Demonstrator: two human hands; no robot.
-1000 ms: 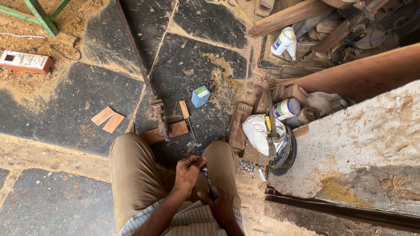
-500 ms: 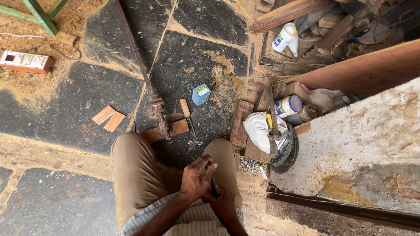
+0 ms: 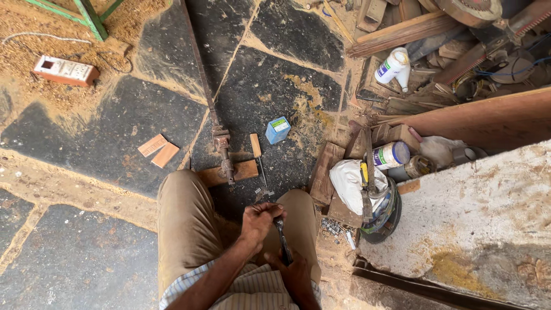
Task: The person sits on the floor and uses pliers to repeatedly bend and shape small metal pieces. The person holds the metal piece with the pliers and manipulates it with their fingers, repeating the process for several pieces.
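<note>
Bright, even daylight fills the scene — shadows are soft and short. The white slab [image 3: 482, 218] at right glares slightly (nearly washed out). Focus is sharp throughout; wide-angle bending shows toward the edges — no motion blur.

Left hand [image 3: 259, 221] now higher on the dark tool [image 3: 283, 240]; right hand [image 3: 295, 274] lower, beneath it

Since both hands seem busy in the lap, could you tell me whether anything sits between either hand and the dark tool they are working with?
Nothing visible does. The left hand is closed around the top of the dark tool, and the right hand grips its lower end, so both touch it directly above the knees.
</note>
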